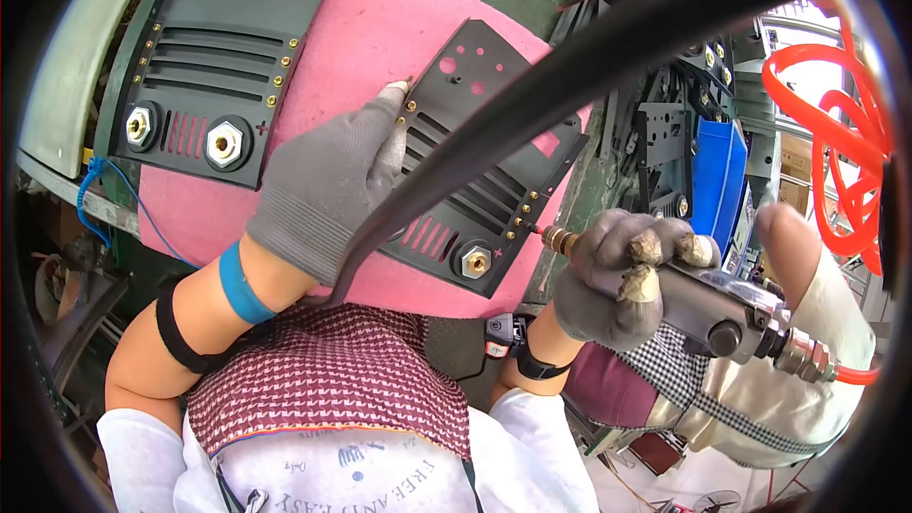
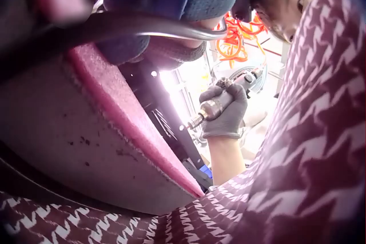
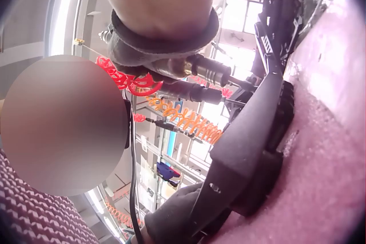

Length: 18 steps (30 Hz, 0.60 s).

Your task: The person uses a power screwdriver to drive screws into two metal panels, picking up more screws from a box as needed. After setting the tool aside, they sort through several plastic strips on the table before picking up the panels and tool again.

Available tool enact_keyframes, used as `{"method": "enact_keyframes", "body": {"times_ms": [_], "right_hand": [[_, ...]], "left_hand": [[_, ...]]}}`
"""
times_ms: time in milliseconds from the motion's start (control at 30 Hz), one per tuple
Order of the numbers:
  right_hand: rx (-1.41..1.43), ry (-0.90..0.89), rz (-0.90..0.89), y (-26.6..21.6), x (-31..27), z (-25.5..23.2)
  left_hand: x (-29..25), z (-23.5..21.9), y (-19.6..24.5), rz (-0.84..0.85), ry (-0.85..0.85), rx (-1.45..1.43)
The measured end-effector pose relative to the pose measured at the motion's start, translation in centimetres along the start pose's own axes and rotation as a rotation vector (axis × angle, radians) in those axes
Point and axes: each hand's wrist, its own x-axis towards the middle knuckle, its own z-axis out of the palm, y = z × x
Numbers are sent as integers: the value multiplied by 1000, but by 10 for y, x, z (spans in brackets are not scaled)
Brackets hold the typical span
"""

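Observation:
A dark perforated panel [image 1: 456, 114] with brass fittings lies at an angle on a pink mat [image 1: 380, 0]. My gloved left hand [image 1: 328, 171] holds its left edge, fingertips near the upper-left side; the fingers beneath are hidden. My gloved right hand [image 1: 622, 271] is curled round a metal air screwdriver [image 1: 708, 304], whose tip meets the panel's lower right edge beside small brass fittings. The left wrist view shows the right hand [image 2: 226, 110] gripping the same tool [image 2: 214, 107]. Seen from the right wrist, the panel [image 3: 246, 141] stands tilted over the pink surface.
A second dark panel [image 1: 214, 57] with two large hex nuts lies at the left of the mat. A black hose or cable [image 1: 570, 85] crosses the head view. Red coiled hose [image 1: 831, 123], a blue bin [image 1: 712, 176] and another person's arm [image 1: 793, 247] are at the right.

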Motion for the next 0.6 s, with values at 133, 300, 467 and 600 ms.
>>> {"method": "enact_keyframes", "body": {"times_ms": [133, 300, 467, 600], "right_hand": [[-17, 2, -19, 1, -1, 2], [56, -65, -21, 2, 1, -2], [-1, -53, -13, -1, 0, -2], [14, 56, 44, -2, 1, 6]], "left_hand": [[0, -2, 0, 16, 6, -27], [1, -4, 2, -12, -26, 3], [1, 3, -6, 96, 72, 34], [0, 1, -6, 125, 98, 56]]}}
